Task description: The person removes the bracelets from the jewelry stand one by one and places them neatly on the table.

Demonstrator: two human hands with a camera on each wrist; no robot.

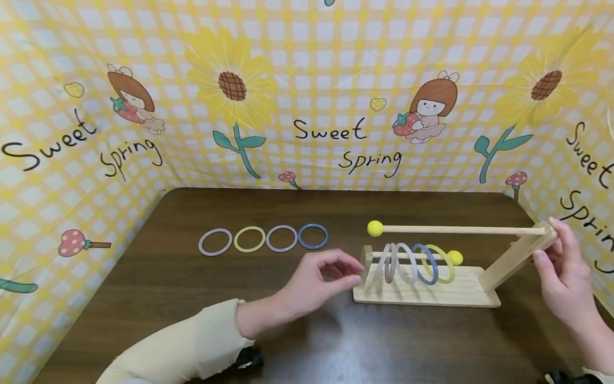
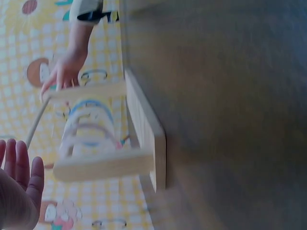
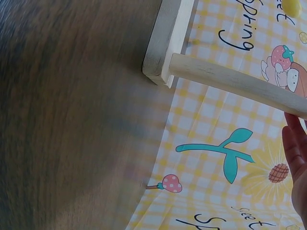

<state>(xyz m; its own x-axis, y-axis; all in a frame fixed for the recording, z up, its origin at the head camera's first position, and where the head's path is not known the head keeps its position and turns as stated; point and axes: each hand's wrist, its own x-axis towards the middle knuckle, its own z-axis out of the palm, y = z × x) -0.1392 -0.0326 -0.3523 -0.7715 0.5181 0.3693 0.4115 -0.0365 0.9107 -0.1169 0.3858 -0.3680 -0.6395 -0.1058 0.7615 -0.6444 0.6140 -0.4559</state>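
A wooden stand [image 1: 460, 290] has an upper rod [image 1: 460, 230] and a lower rod, each tipped with a yellow ball. Several rings hang on the lower rod, among them a blue ring [image 1: 436, 269], a yellow ring [image 1: 453, 271] and pale translucent ones. My right hand [image 1: 568, 280] grips the top of the slanted post [image 1: 513, 258], thumb in front and fingers behind. Beside the short left post [image 2: 105, 164], my left hand [image 1: 309, 282] hovers with its fingers bent a little. The left wrist view shows that hand [image 2: 21, 187] apart from the post, holding nothing.
Farther back on the dark table [image 1: 158, 298], a row of rings lies flat: pale purple [image 1: 215, 255], yellow [image 1: 249, 252], purple [image 1: 282, 251] and blue [image 1: 313, 248]. A yellow checked cloth [image 1: 316, 80] with printed flowers and figures hangs around the table's back and sides.
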